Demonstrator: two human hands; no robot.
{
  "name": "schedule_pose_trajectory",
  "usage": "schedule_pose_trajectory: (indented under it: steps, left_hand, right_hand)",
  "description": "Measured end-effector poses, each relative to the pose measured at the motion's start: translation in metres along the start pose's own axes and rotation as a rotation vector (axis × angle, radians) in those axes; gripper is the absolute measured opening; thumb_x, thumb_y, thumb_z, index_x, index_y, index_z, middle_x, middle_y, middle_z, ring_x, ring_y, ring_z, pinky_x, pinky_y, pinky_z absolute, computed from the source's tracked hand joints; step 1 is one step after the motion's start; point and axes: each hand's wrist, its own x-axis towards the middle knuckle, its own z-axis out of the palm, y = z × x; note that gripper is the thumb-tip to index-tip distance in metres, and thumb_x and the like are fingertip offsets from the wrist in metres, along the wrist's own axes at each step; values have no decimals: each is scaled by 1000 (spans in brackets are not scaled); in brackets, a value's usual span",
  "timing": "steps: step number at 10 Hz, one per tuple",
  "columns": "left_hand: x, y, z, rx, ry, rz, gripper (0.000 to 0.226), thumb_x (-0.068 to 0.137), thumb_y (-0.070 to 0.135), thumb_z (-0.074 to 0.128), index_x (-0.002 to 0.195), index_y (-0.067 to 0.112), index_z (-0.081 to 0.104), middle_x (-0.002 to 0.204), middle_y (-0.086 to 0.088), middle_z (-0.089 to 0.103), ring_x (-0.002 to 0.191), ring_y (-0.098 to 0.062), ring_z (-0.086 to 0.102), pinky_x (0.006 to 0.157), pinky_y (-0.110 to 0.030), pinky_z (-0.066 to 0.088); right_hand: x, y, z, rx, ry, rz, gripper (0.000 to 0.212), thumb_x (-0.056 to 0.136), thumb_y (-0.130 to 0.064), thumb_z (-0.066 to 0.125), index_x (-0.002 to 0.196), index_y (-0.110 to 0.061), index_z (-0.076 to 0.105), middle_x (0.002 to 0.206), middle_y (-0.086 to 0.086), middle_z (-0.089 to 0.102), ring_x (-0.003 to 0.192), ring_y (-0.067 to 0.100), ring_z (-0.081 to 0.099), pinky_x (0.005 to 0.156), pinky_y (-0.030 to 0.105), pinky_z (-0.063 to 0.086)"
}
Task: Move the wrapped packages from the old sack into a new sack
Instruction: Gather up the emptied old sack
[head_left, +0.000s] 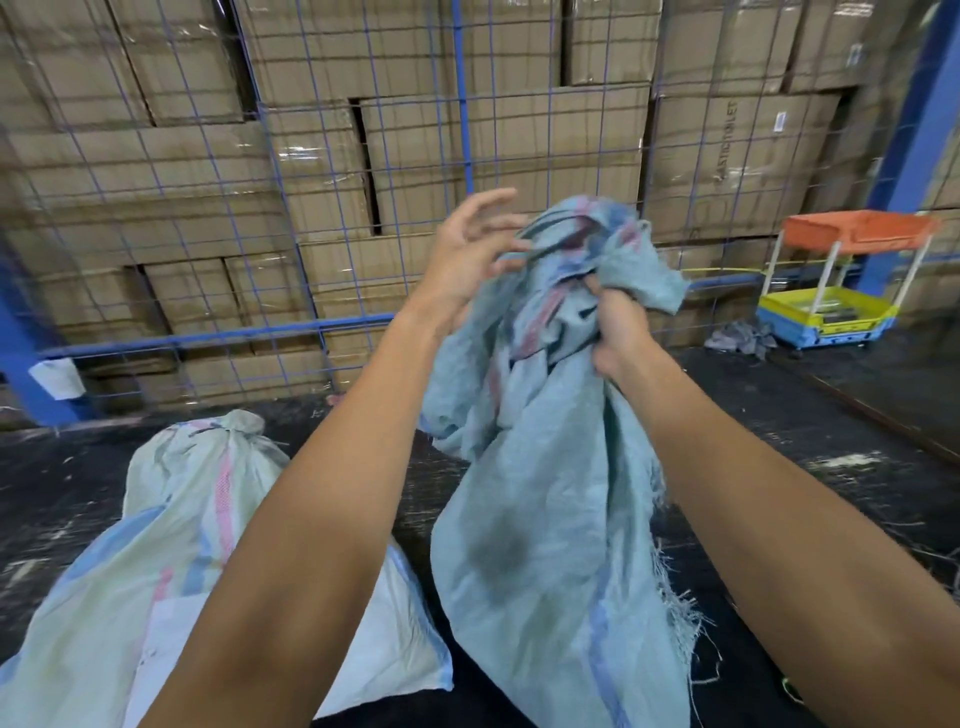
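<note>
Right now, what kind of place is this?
Probably a warehouse storage area: stacked cardboard boxes behind a blue wire-mesh fence, and a tied woven sack on the dark floor.

My right hand (618, 332) grips the bunched neck of a blue woven sack (545, 493) and holds it up in front of me. The sack is frayed along one edge, with a dark stain low down. My left hand (475, 254) is at its crumpled mouth, fingers spread, fingertips touching the weave. A paler tied sack (171, 519) lies to my left on the dark floor (779, 441). Beyond it is a blue wire-mesh fence (322, 322) with stacked cardboard boxes (519, 145) behind (film-wrapped), and off to the right a trolley (831, 306) of orange and yellow crates.
</note>
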Motion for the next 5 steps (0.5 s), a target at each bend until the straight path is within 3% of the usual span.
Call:
schedule_pose_trajectory:
  steps: [1, 2, 3, 4, 5]
  left_hand:
    - [-5, -44, -56, 621, 59, -218, 96, 74, 15, 81, 152, 35, 30, 154, -14, 37, 134, -27, 47, 106, -48, 46]
    - [-32, -75, -69, 595, 137, -479, 114, 74, 23, 84, 157, 43, 8, 157, -3, 30, 141, -31, 36, 106, -46, 42]
    - [-38, -80, -56, 304, 184, -578, 58, 96, 23, 65, 144, 35, 37, 128, 7, 46, 120, -27, 47, 85, -54, 43]
    - [-31, -68, -37, -21, 231, -404, 13, 104, 23, 51, 112, 30, 59, 106, -1, 70, 107, -30, 64, 89, -49, 51]
    - [-30, -27, -22, -325, 154, -385, 24, 94, 36, 55, 101, 18, 70, 95, -7, 76, 92, -25, 69, 81, -37, 55]
  right_hand:
    - [11, -24, -22, 49, -77, 71, 46, 100, -33, 51, 138, -8, 55, 117, 11, 71, 113, 27, 65, 90, 39, 55]
    - [26, -18, -48, 286, -626, 148, 70, 105, -34, 0, 146, 22, 8, 140, 44, 35, 141, 39, 34, 120, 34, 14]
    - [41, -32, -61, 595, -1309, 361, 62, 94, -18, -24, 139, 24, -18, 147, 46, -20, 144, 50, -17, 112, 42, -27]
    - [13, -24, -32, 777, -1318, 276, 51, 99, -4, -15, 137, 29, -11, 148, 48, -14, 144, 54, -11, 118, 44, -11]
    - [9, -25, -24, 602, -1107, 307, 55, 108, -15, -5, 141, 27, 7, 150, 44, 15, 147, 43, 18, 116, 36, 12]
